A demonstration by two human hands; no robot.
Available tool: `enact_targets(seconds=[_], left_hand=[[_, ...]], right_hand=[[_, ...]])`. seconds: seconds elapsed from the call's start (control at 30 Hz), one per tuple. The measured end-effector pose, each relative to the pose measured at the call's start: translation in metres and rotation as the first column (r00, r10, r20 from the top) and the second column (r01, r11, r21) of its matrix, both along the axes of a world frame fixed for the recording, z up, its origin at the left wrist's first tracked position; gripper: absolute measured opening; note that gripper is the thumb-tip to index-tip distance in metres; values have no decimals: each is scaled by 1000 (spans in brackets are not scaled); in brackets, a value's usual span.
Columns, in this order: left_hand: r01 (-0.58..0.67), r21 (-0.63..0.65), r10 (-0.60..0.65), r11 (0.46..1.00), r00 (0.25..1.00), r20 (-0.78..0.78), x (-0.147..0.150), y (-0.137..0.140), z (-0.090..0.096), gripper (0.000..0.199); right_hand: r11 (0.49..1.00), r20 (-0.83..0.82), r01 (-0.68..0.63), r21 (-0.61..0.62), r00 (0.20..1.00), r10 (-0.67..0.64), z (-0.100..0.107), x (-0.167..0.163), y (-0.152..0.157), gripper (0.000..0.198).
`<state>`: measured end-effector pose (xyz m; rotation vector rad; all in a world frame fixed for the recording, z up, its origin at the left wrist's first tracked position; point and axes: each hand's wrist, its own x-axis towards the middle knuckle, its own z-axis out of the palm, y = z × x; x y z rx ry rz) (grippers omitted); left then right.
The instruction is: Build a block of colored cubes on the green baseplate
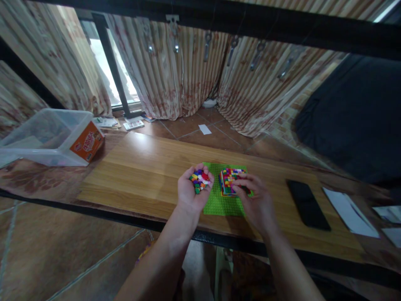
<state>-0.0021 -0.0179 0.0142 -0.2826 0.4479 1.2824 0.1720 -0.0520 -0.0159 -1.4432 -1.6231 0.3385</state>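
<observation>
My left hand [191, 194] is cupped palm up beside the left edge of a green baseplate [214, 205]. A heap of small loose toy bricks [199, 180] in many colours lies in its palm. On the baseplate stands a multicoloured block of stacked toy bricks [228, 177]. My right hand [255, 196] reaches over the block's right side, thumb and fingers drawn together at its top. Whatever sits between those fingertips is too small and covered to make out. The hand hides part of the block and the plate's right side.
A wooden board [150, 167] on the table lies under the baseplate. To the right are a black phone [307, 204] and white papers [351, 211]. At the far left stands a clear plastic bin [56, 144] with an orange label. Curtains [188, 79] hang behind.
</observation>
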Motion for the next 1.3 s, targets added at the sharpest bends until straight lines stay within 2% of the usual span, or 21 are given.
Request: enact_targets(seconds=[0.2,0.5,0.63,0.97,1.13,1.2,1.3], left_hand=[[3,24,-3,1000,1000,-17,0,0,-1,28],[10,36,-9,999,1000,-27,1,0,-1,26],[9,38,-8,999,999,-36,0,0,-1,25],[28,23,-27,999,999,-34,5,-2,-2,24],[41,36,-39,999,998,-57,8,-4,0,26],[40,41,-38,998,997,-60,9,-4,0,26],[62,60,-57,996,995,-79,11,-4,-2,25]], right_hand=[[998,61,57,-10,997,-57,-16,3,7,13],[993,-134,97,-69,985,-105,-24,1,13,9],[990,-172,116,-85,977,-129,-24,-3,14,7],[991,-110,134,-24,985,-136,-22,-7,12,8],[981,27,165,106,985,-169,-5,-15,0,10],[984,10,118,132,993,-120,5,-22,-8,12],[992,-45,-69,107,996,74,17,-35,-16,14]])
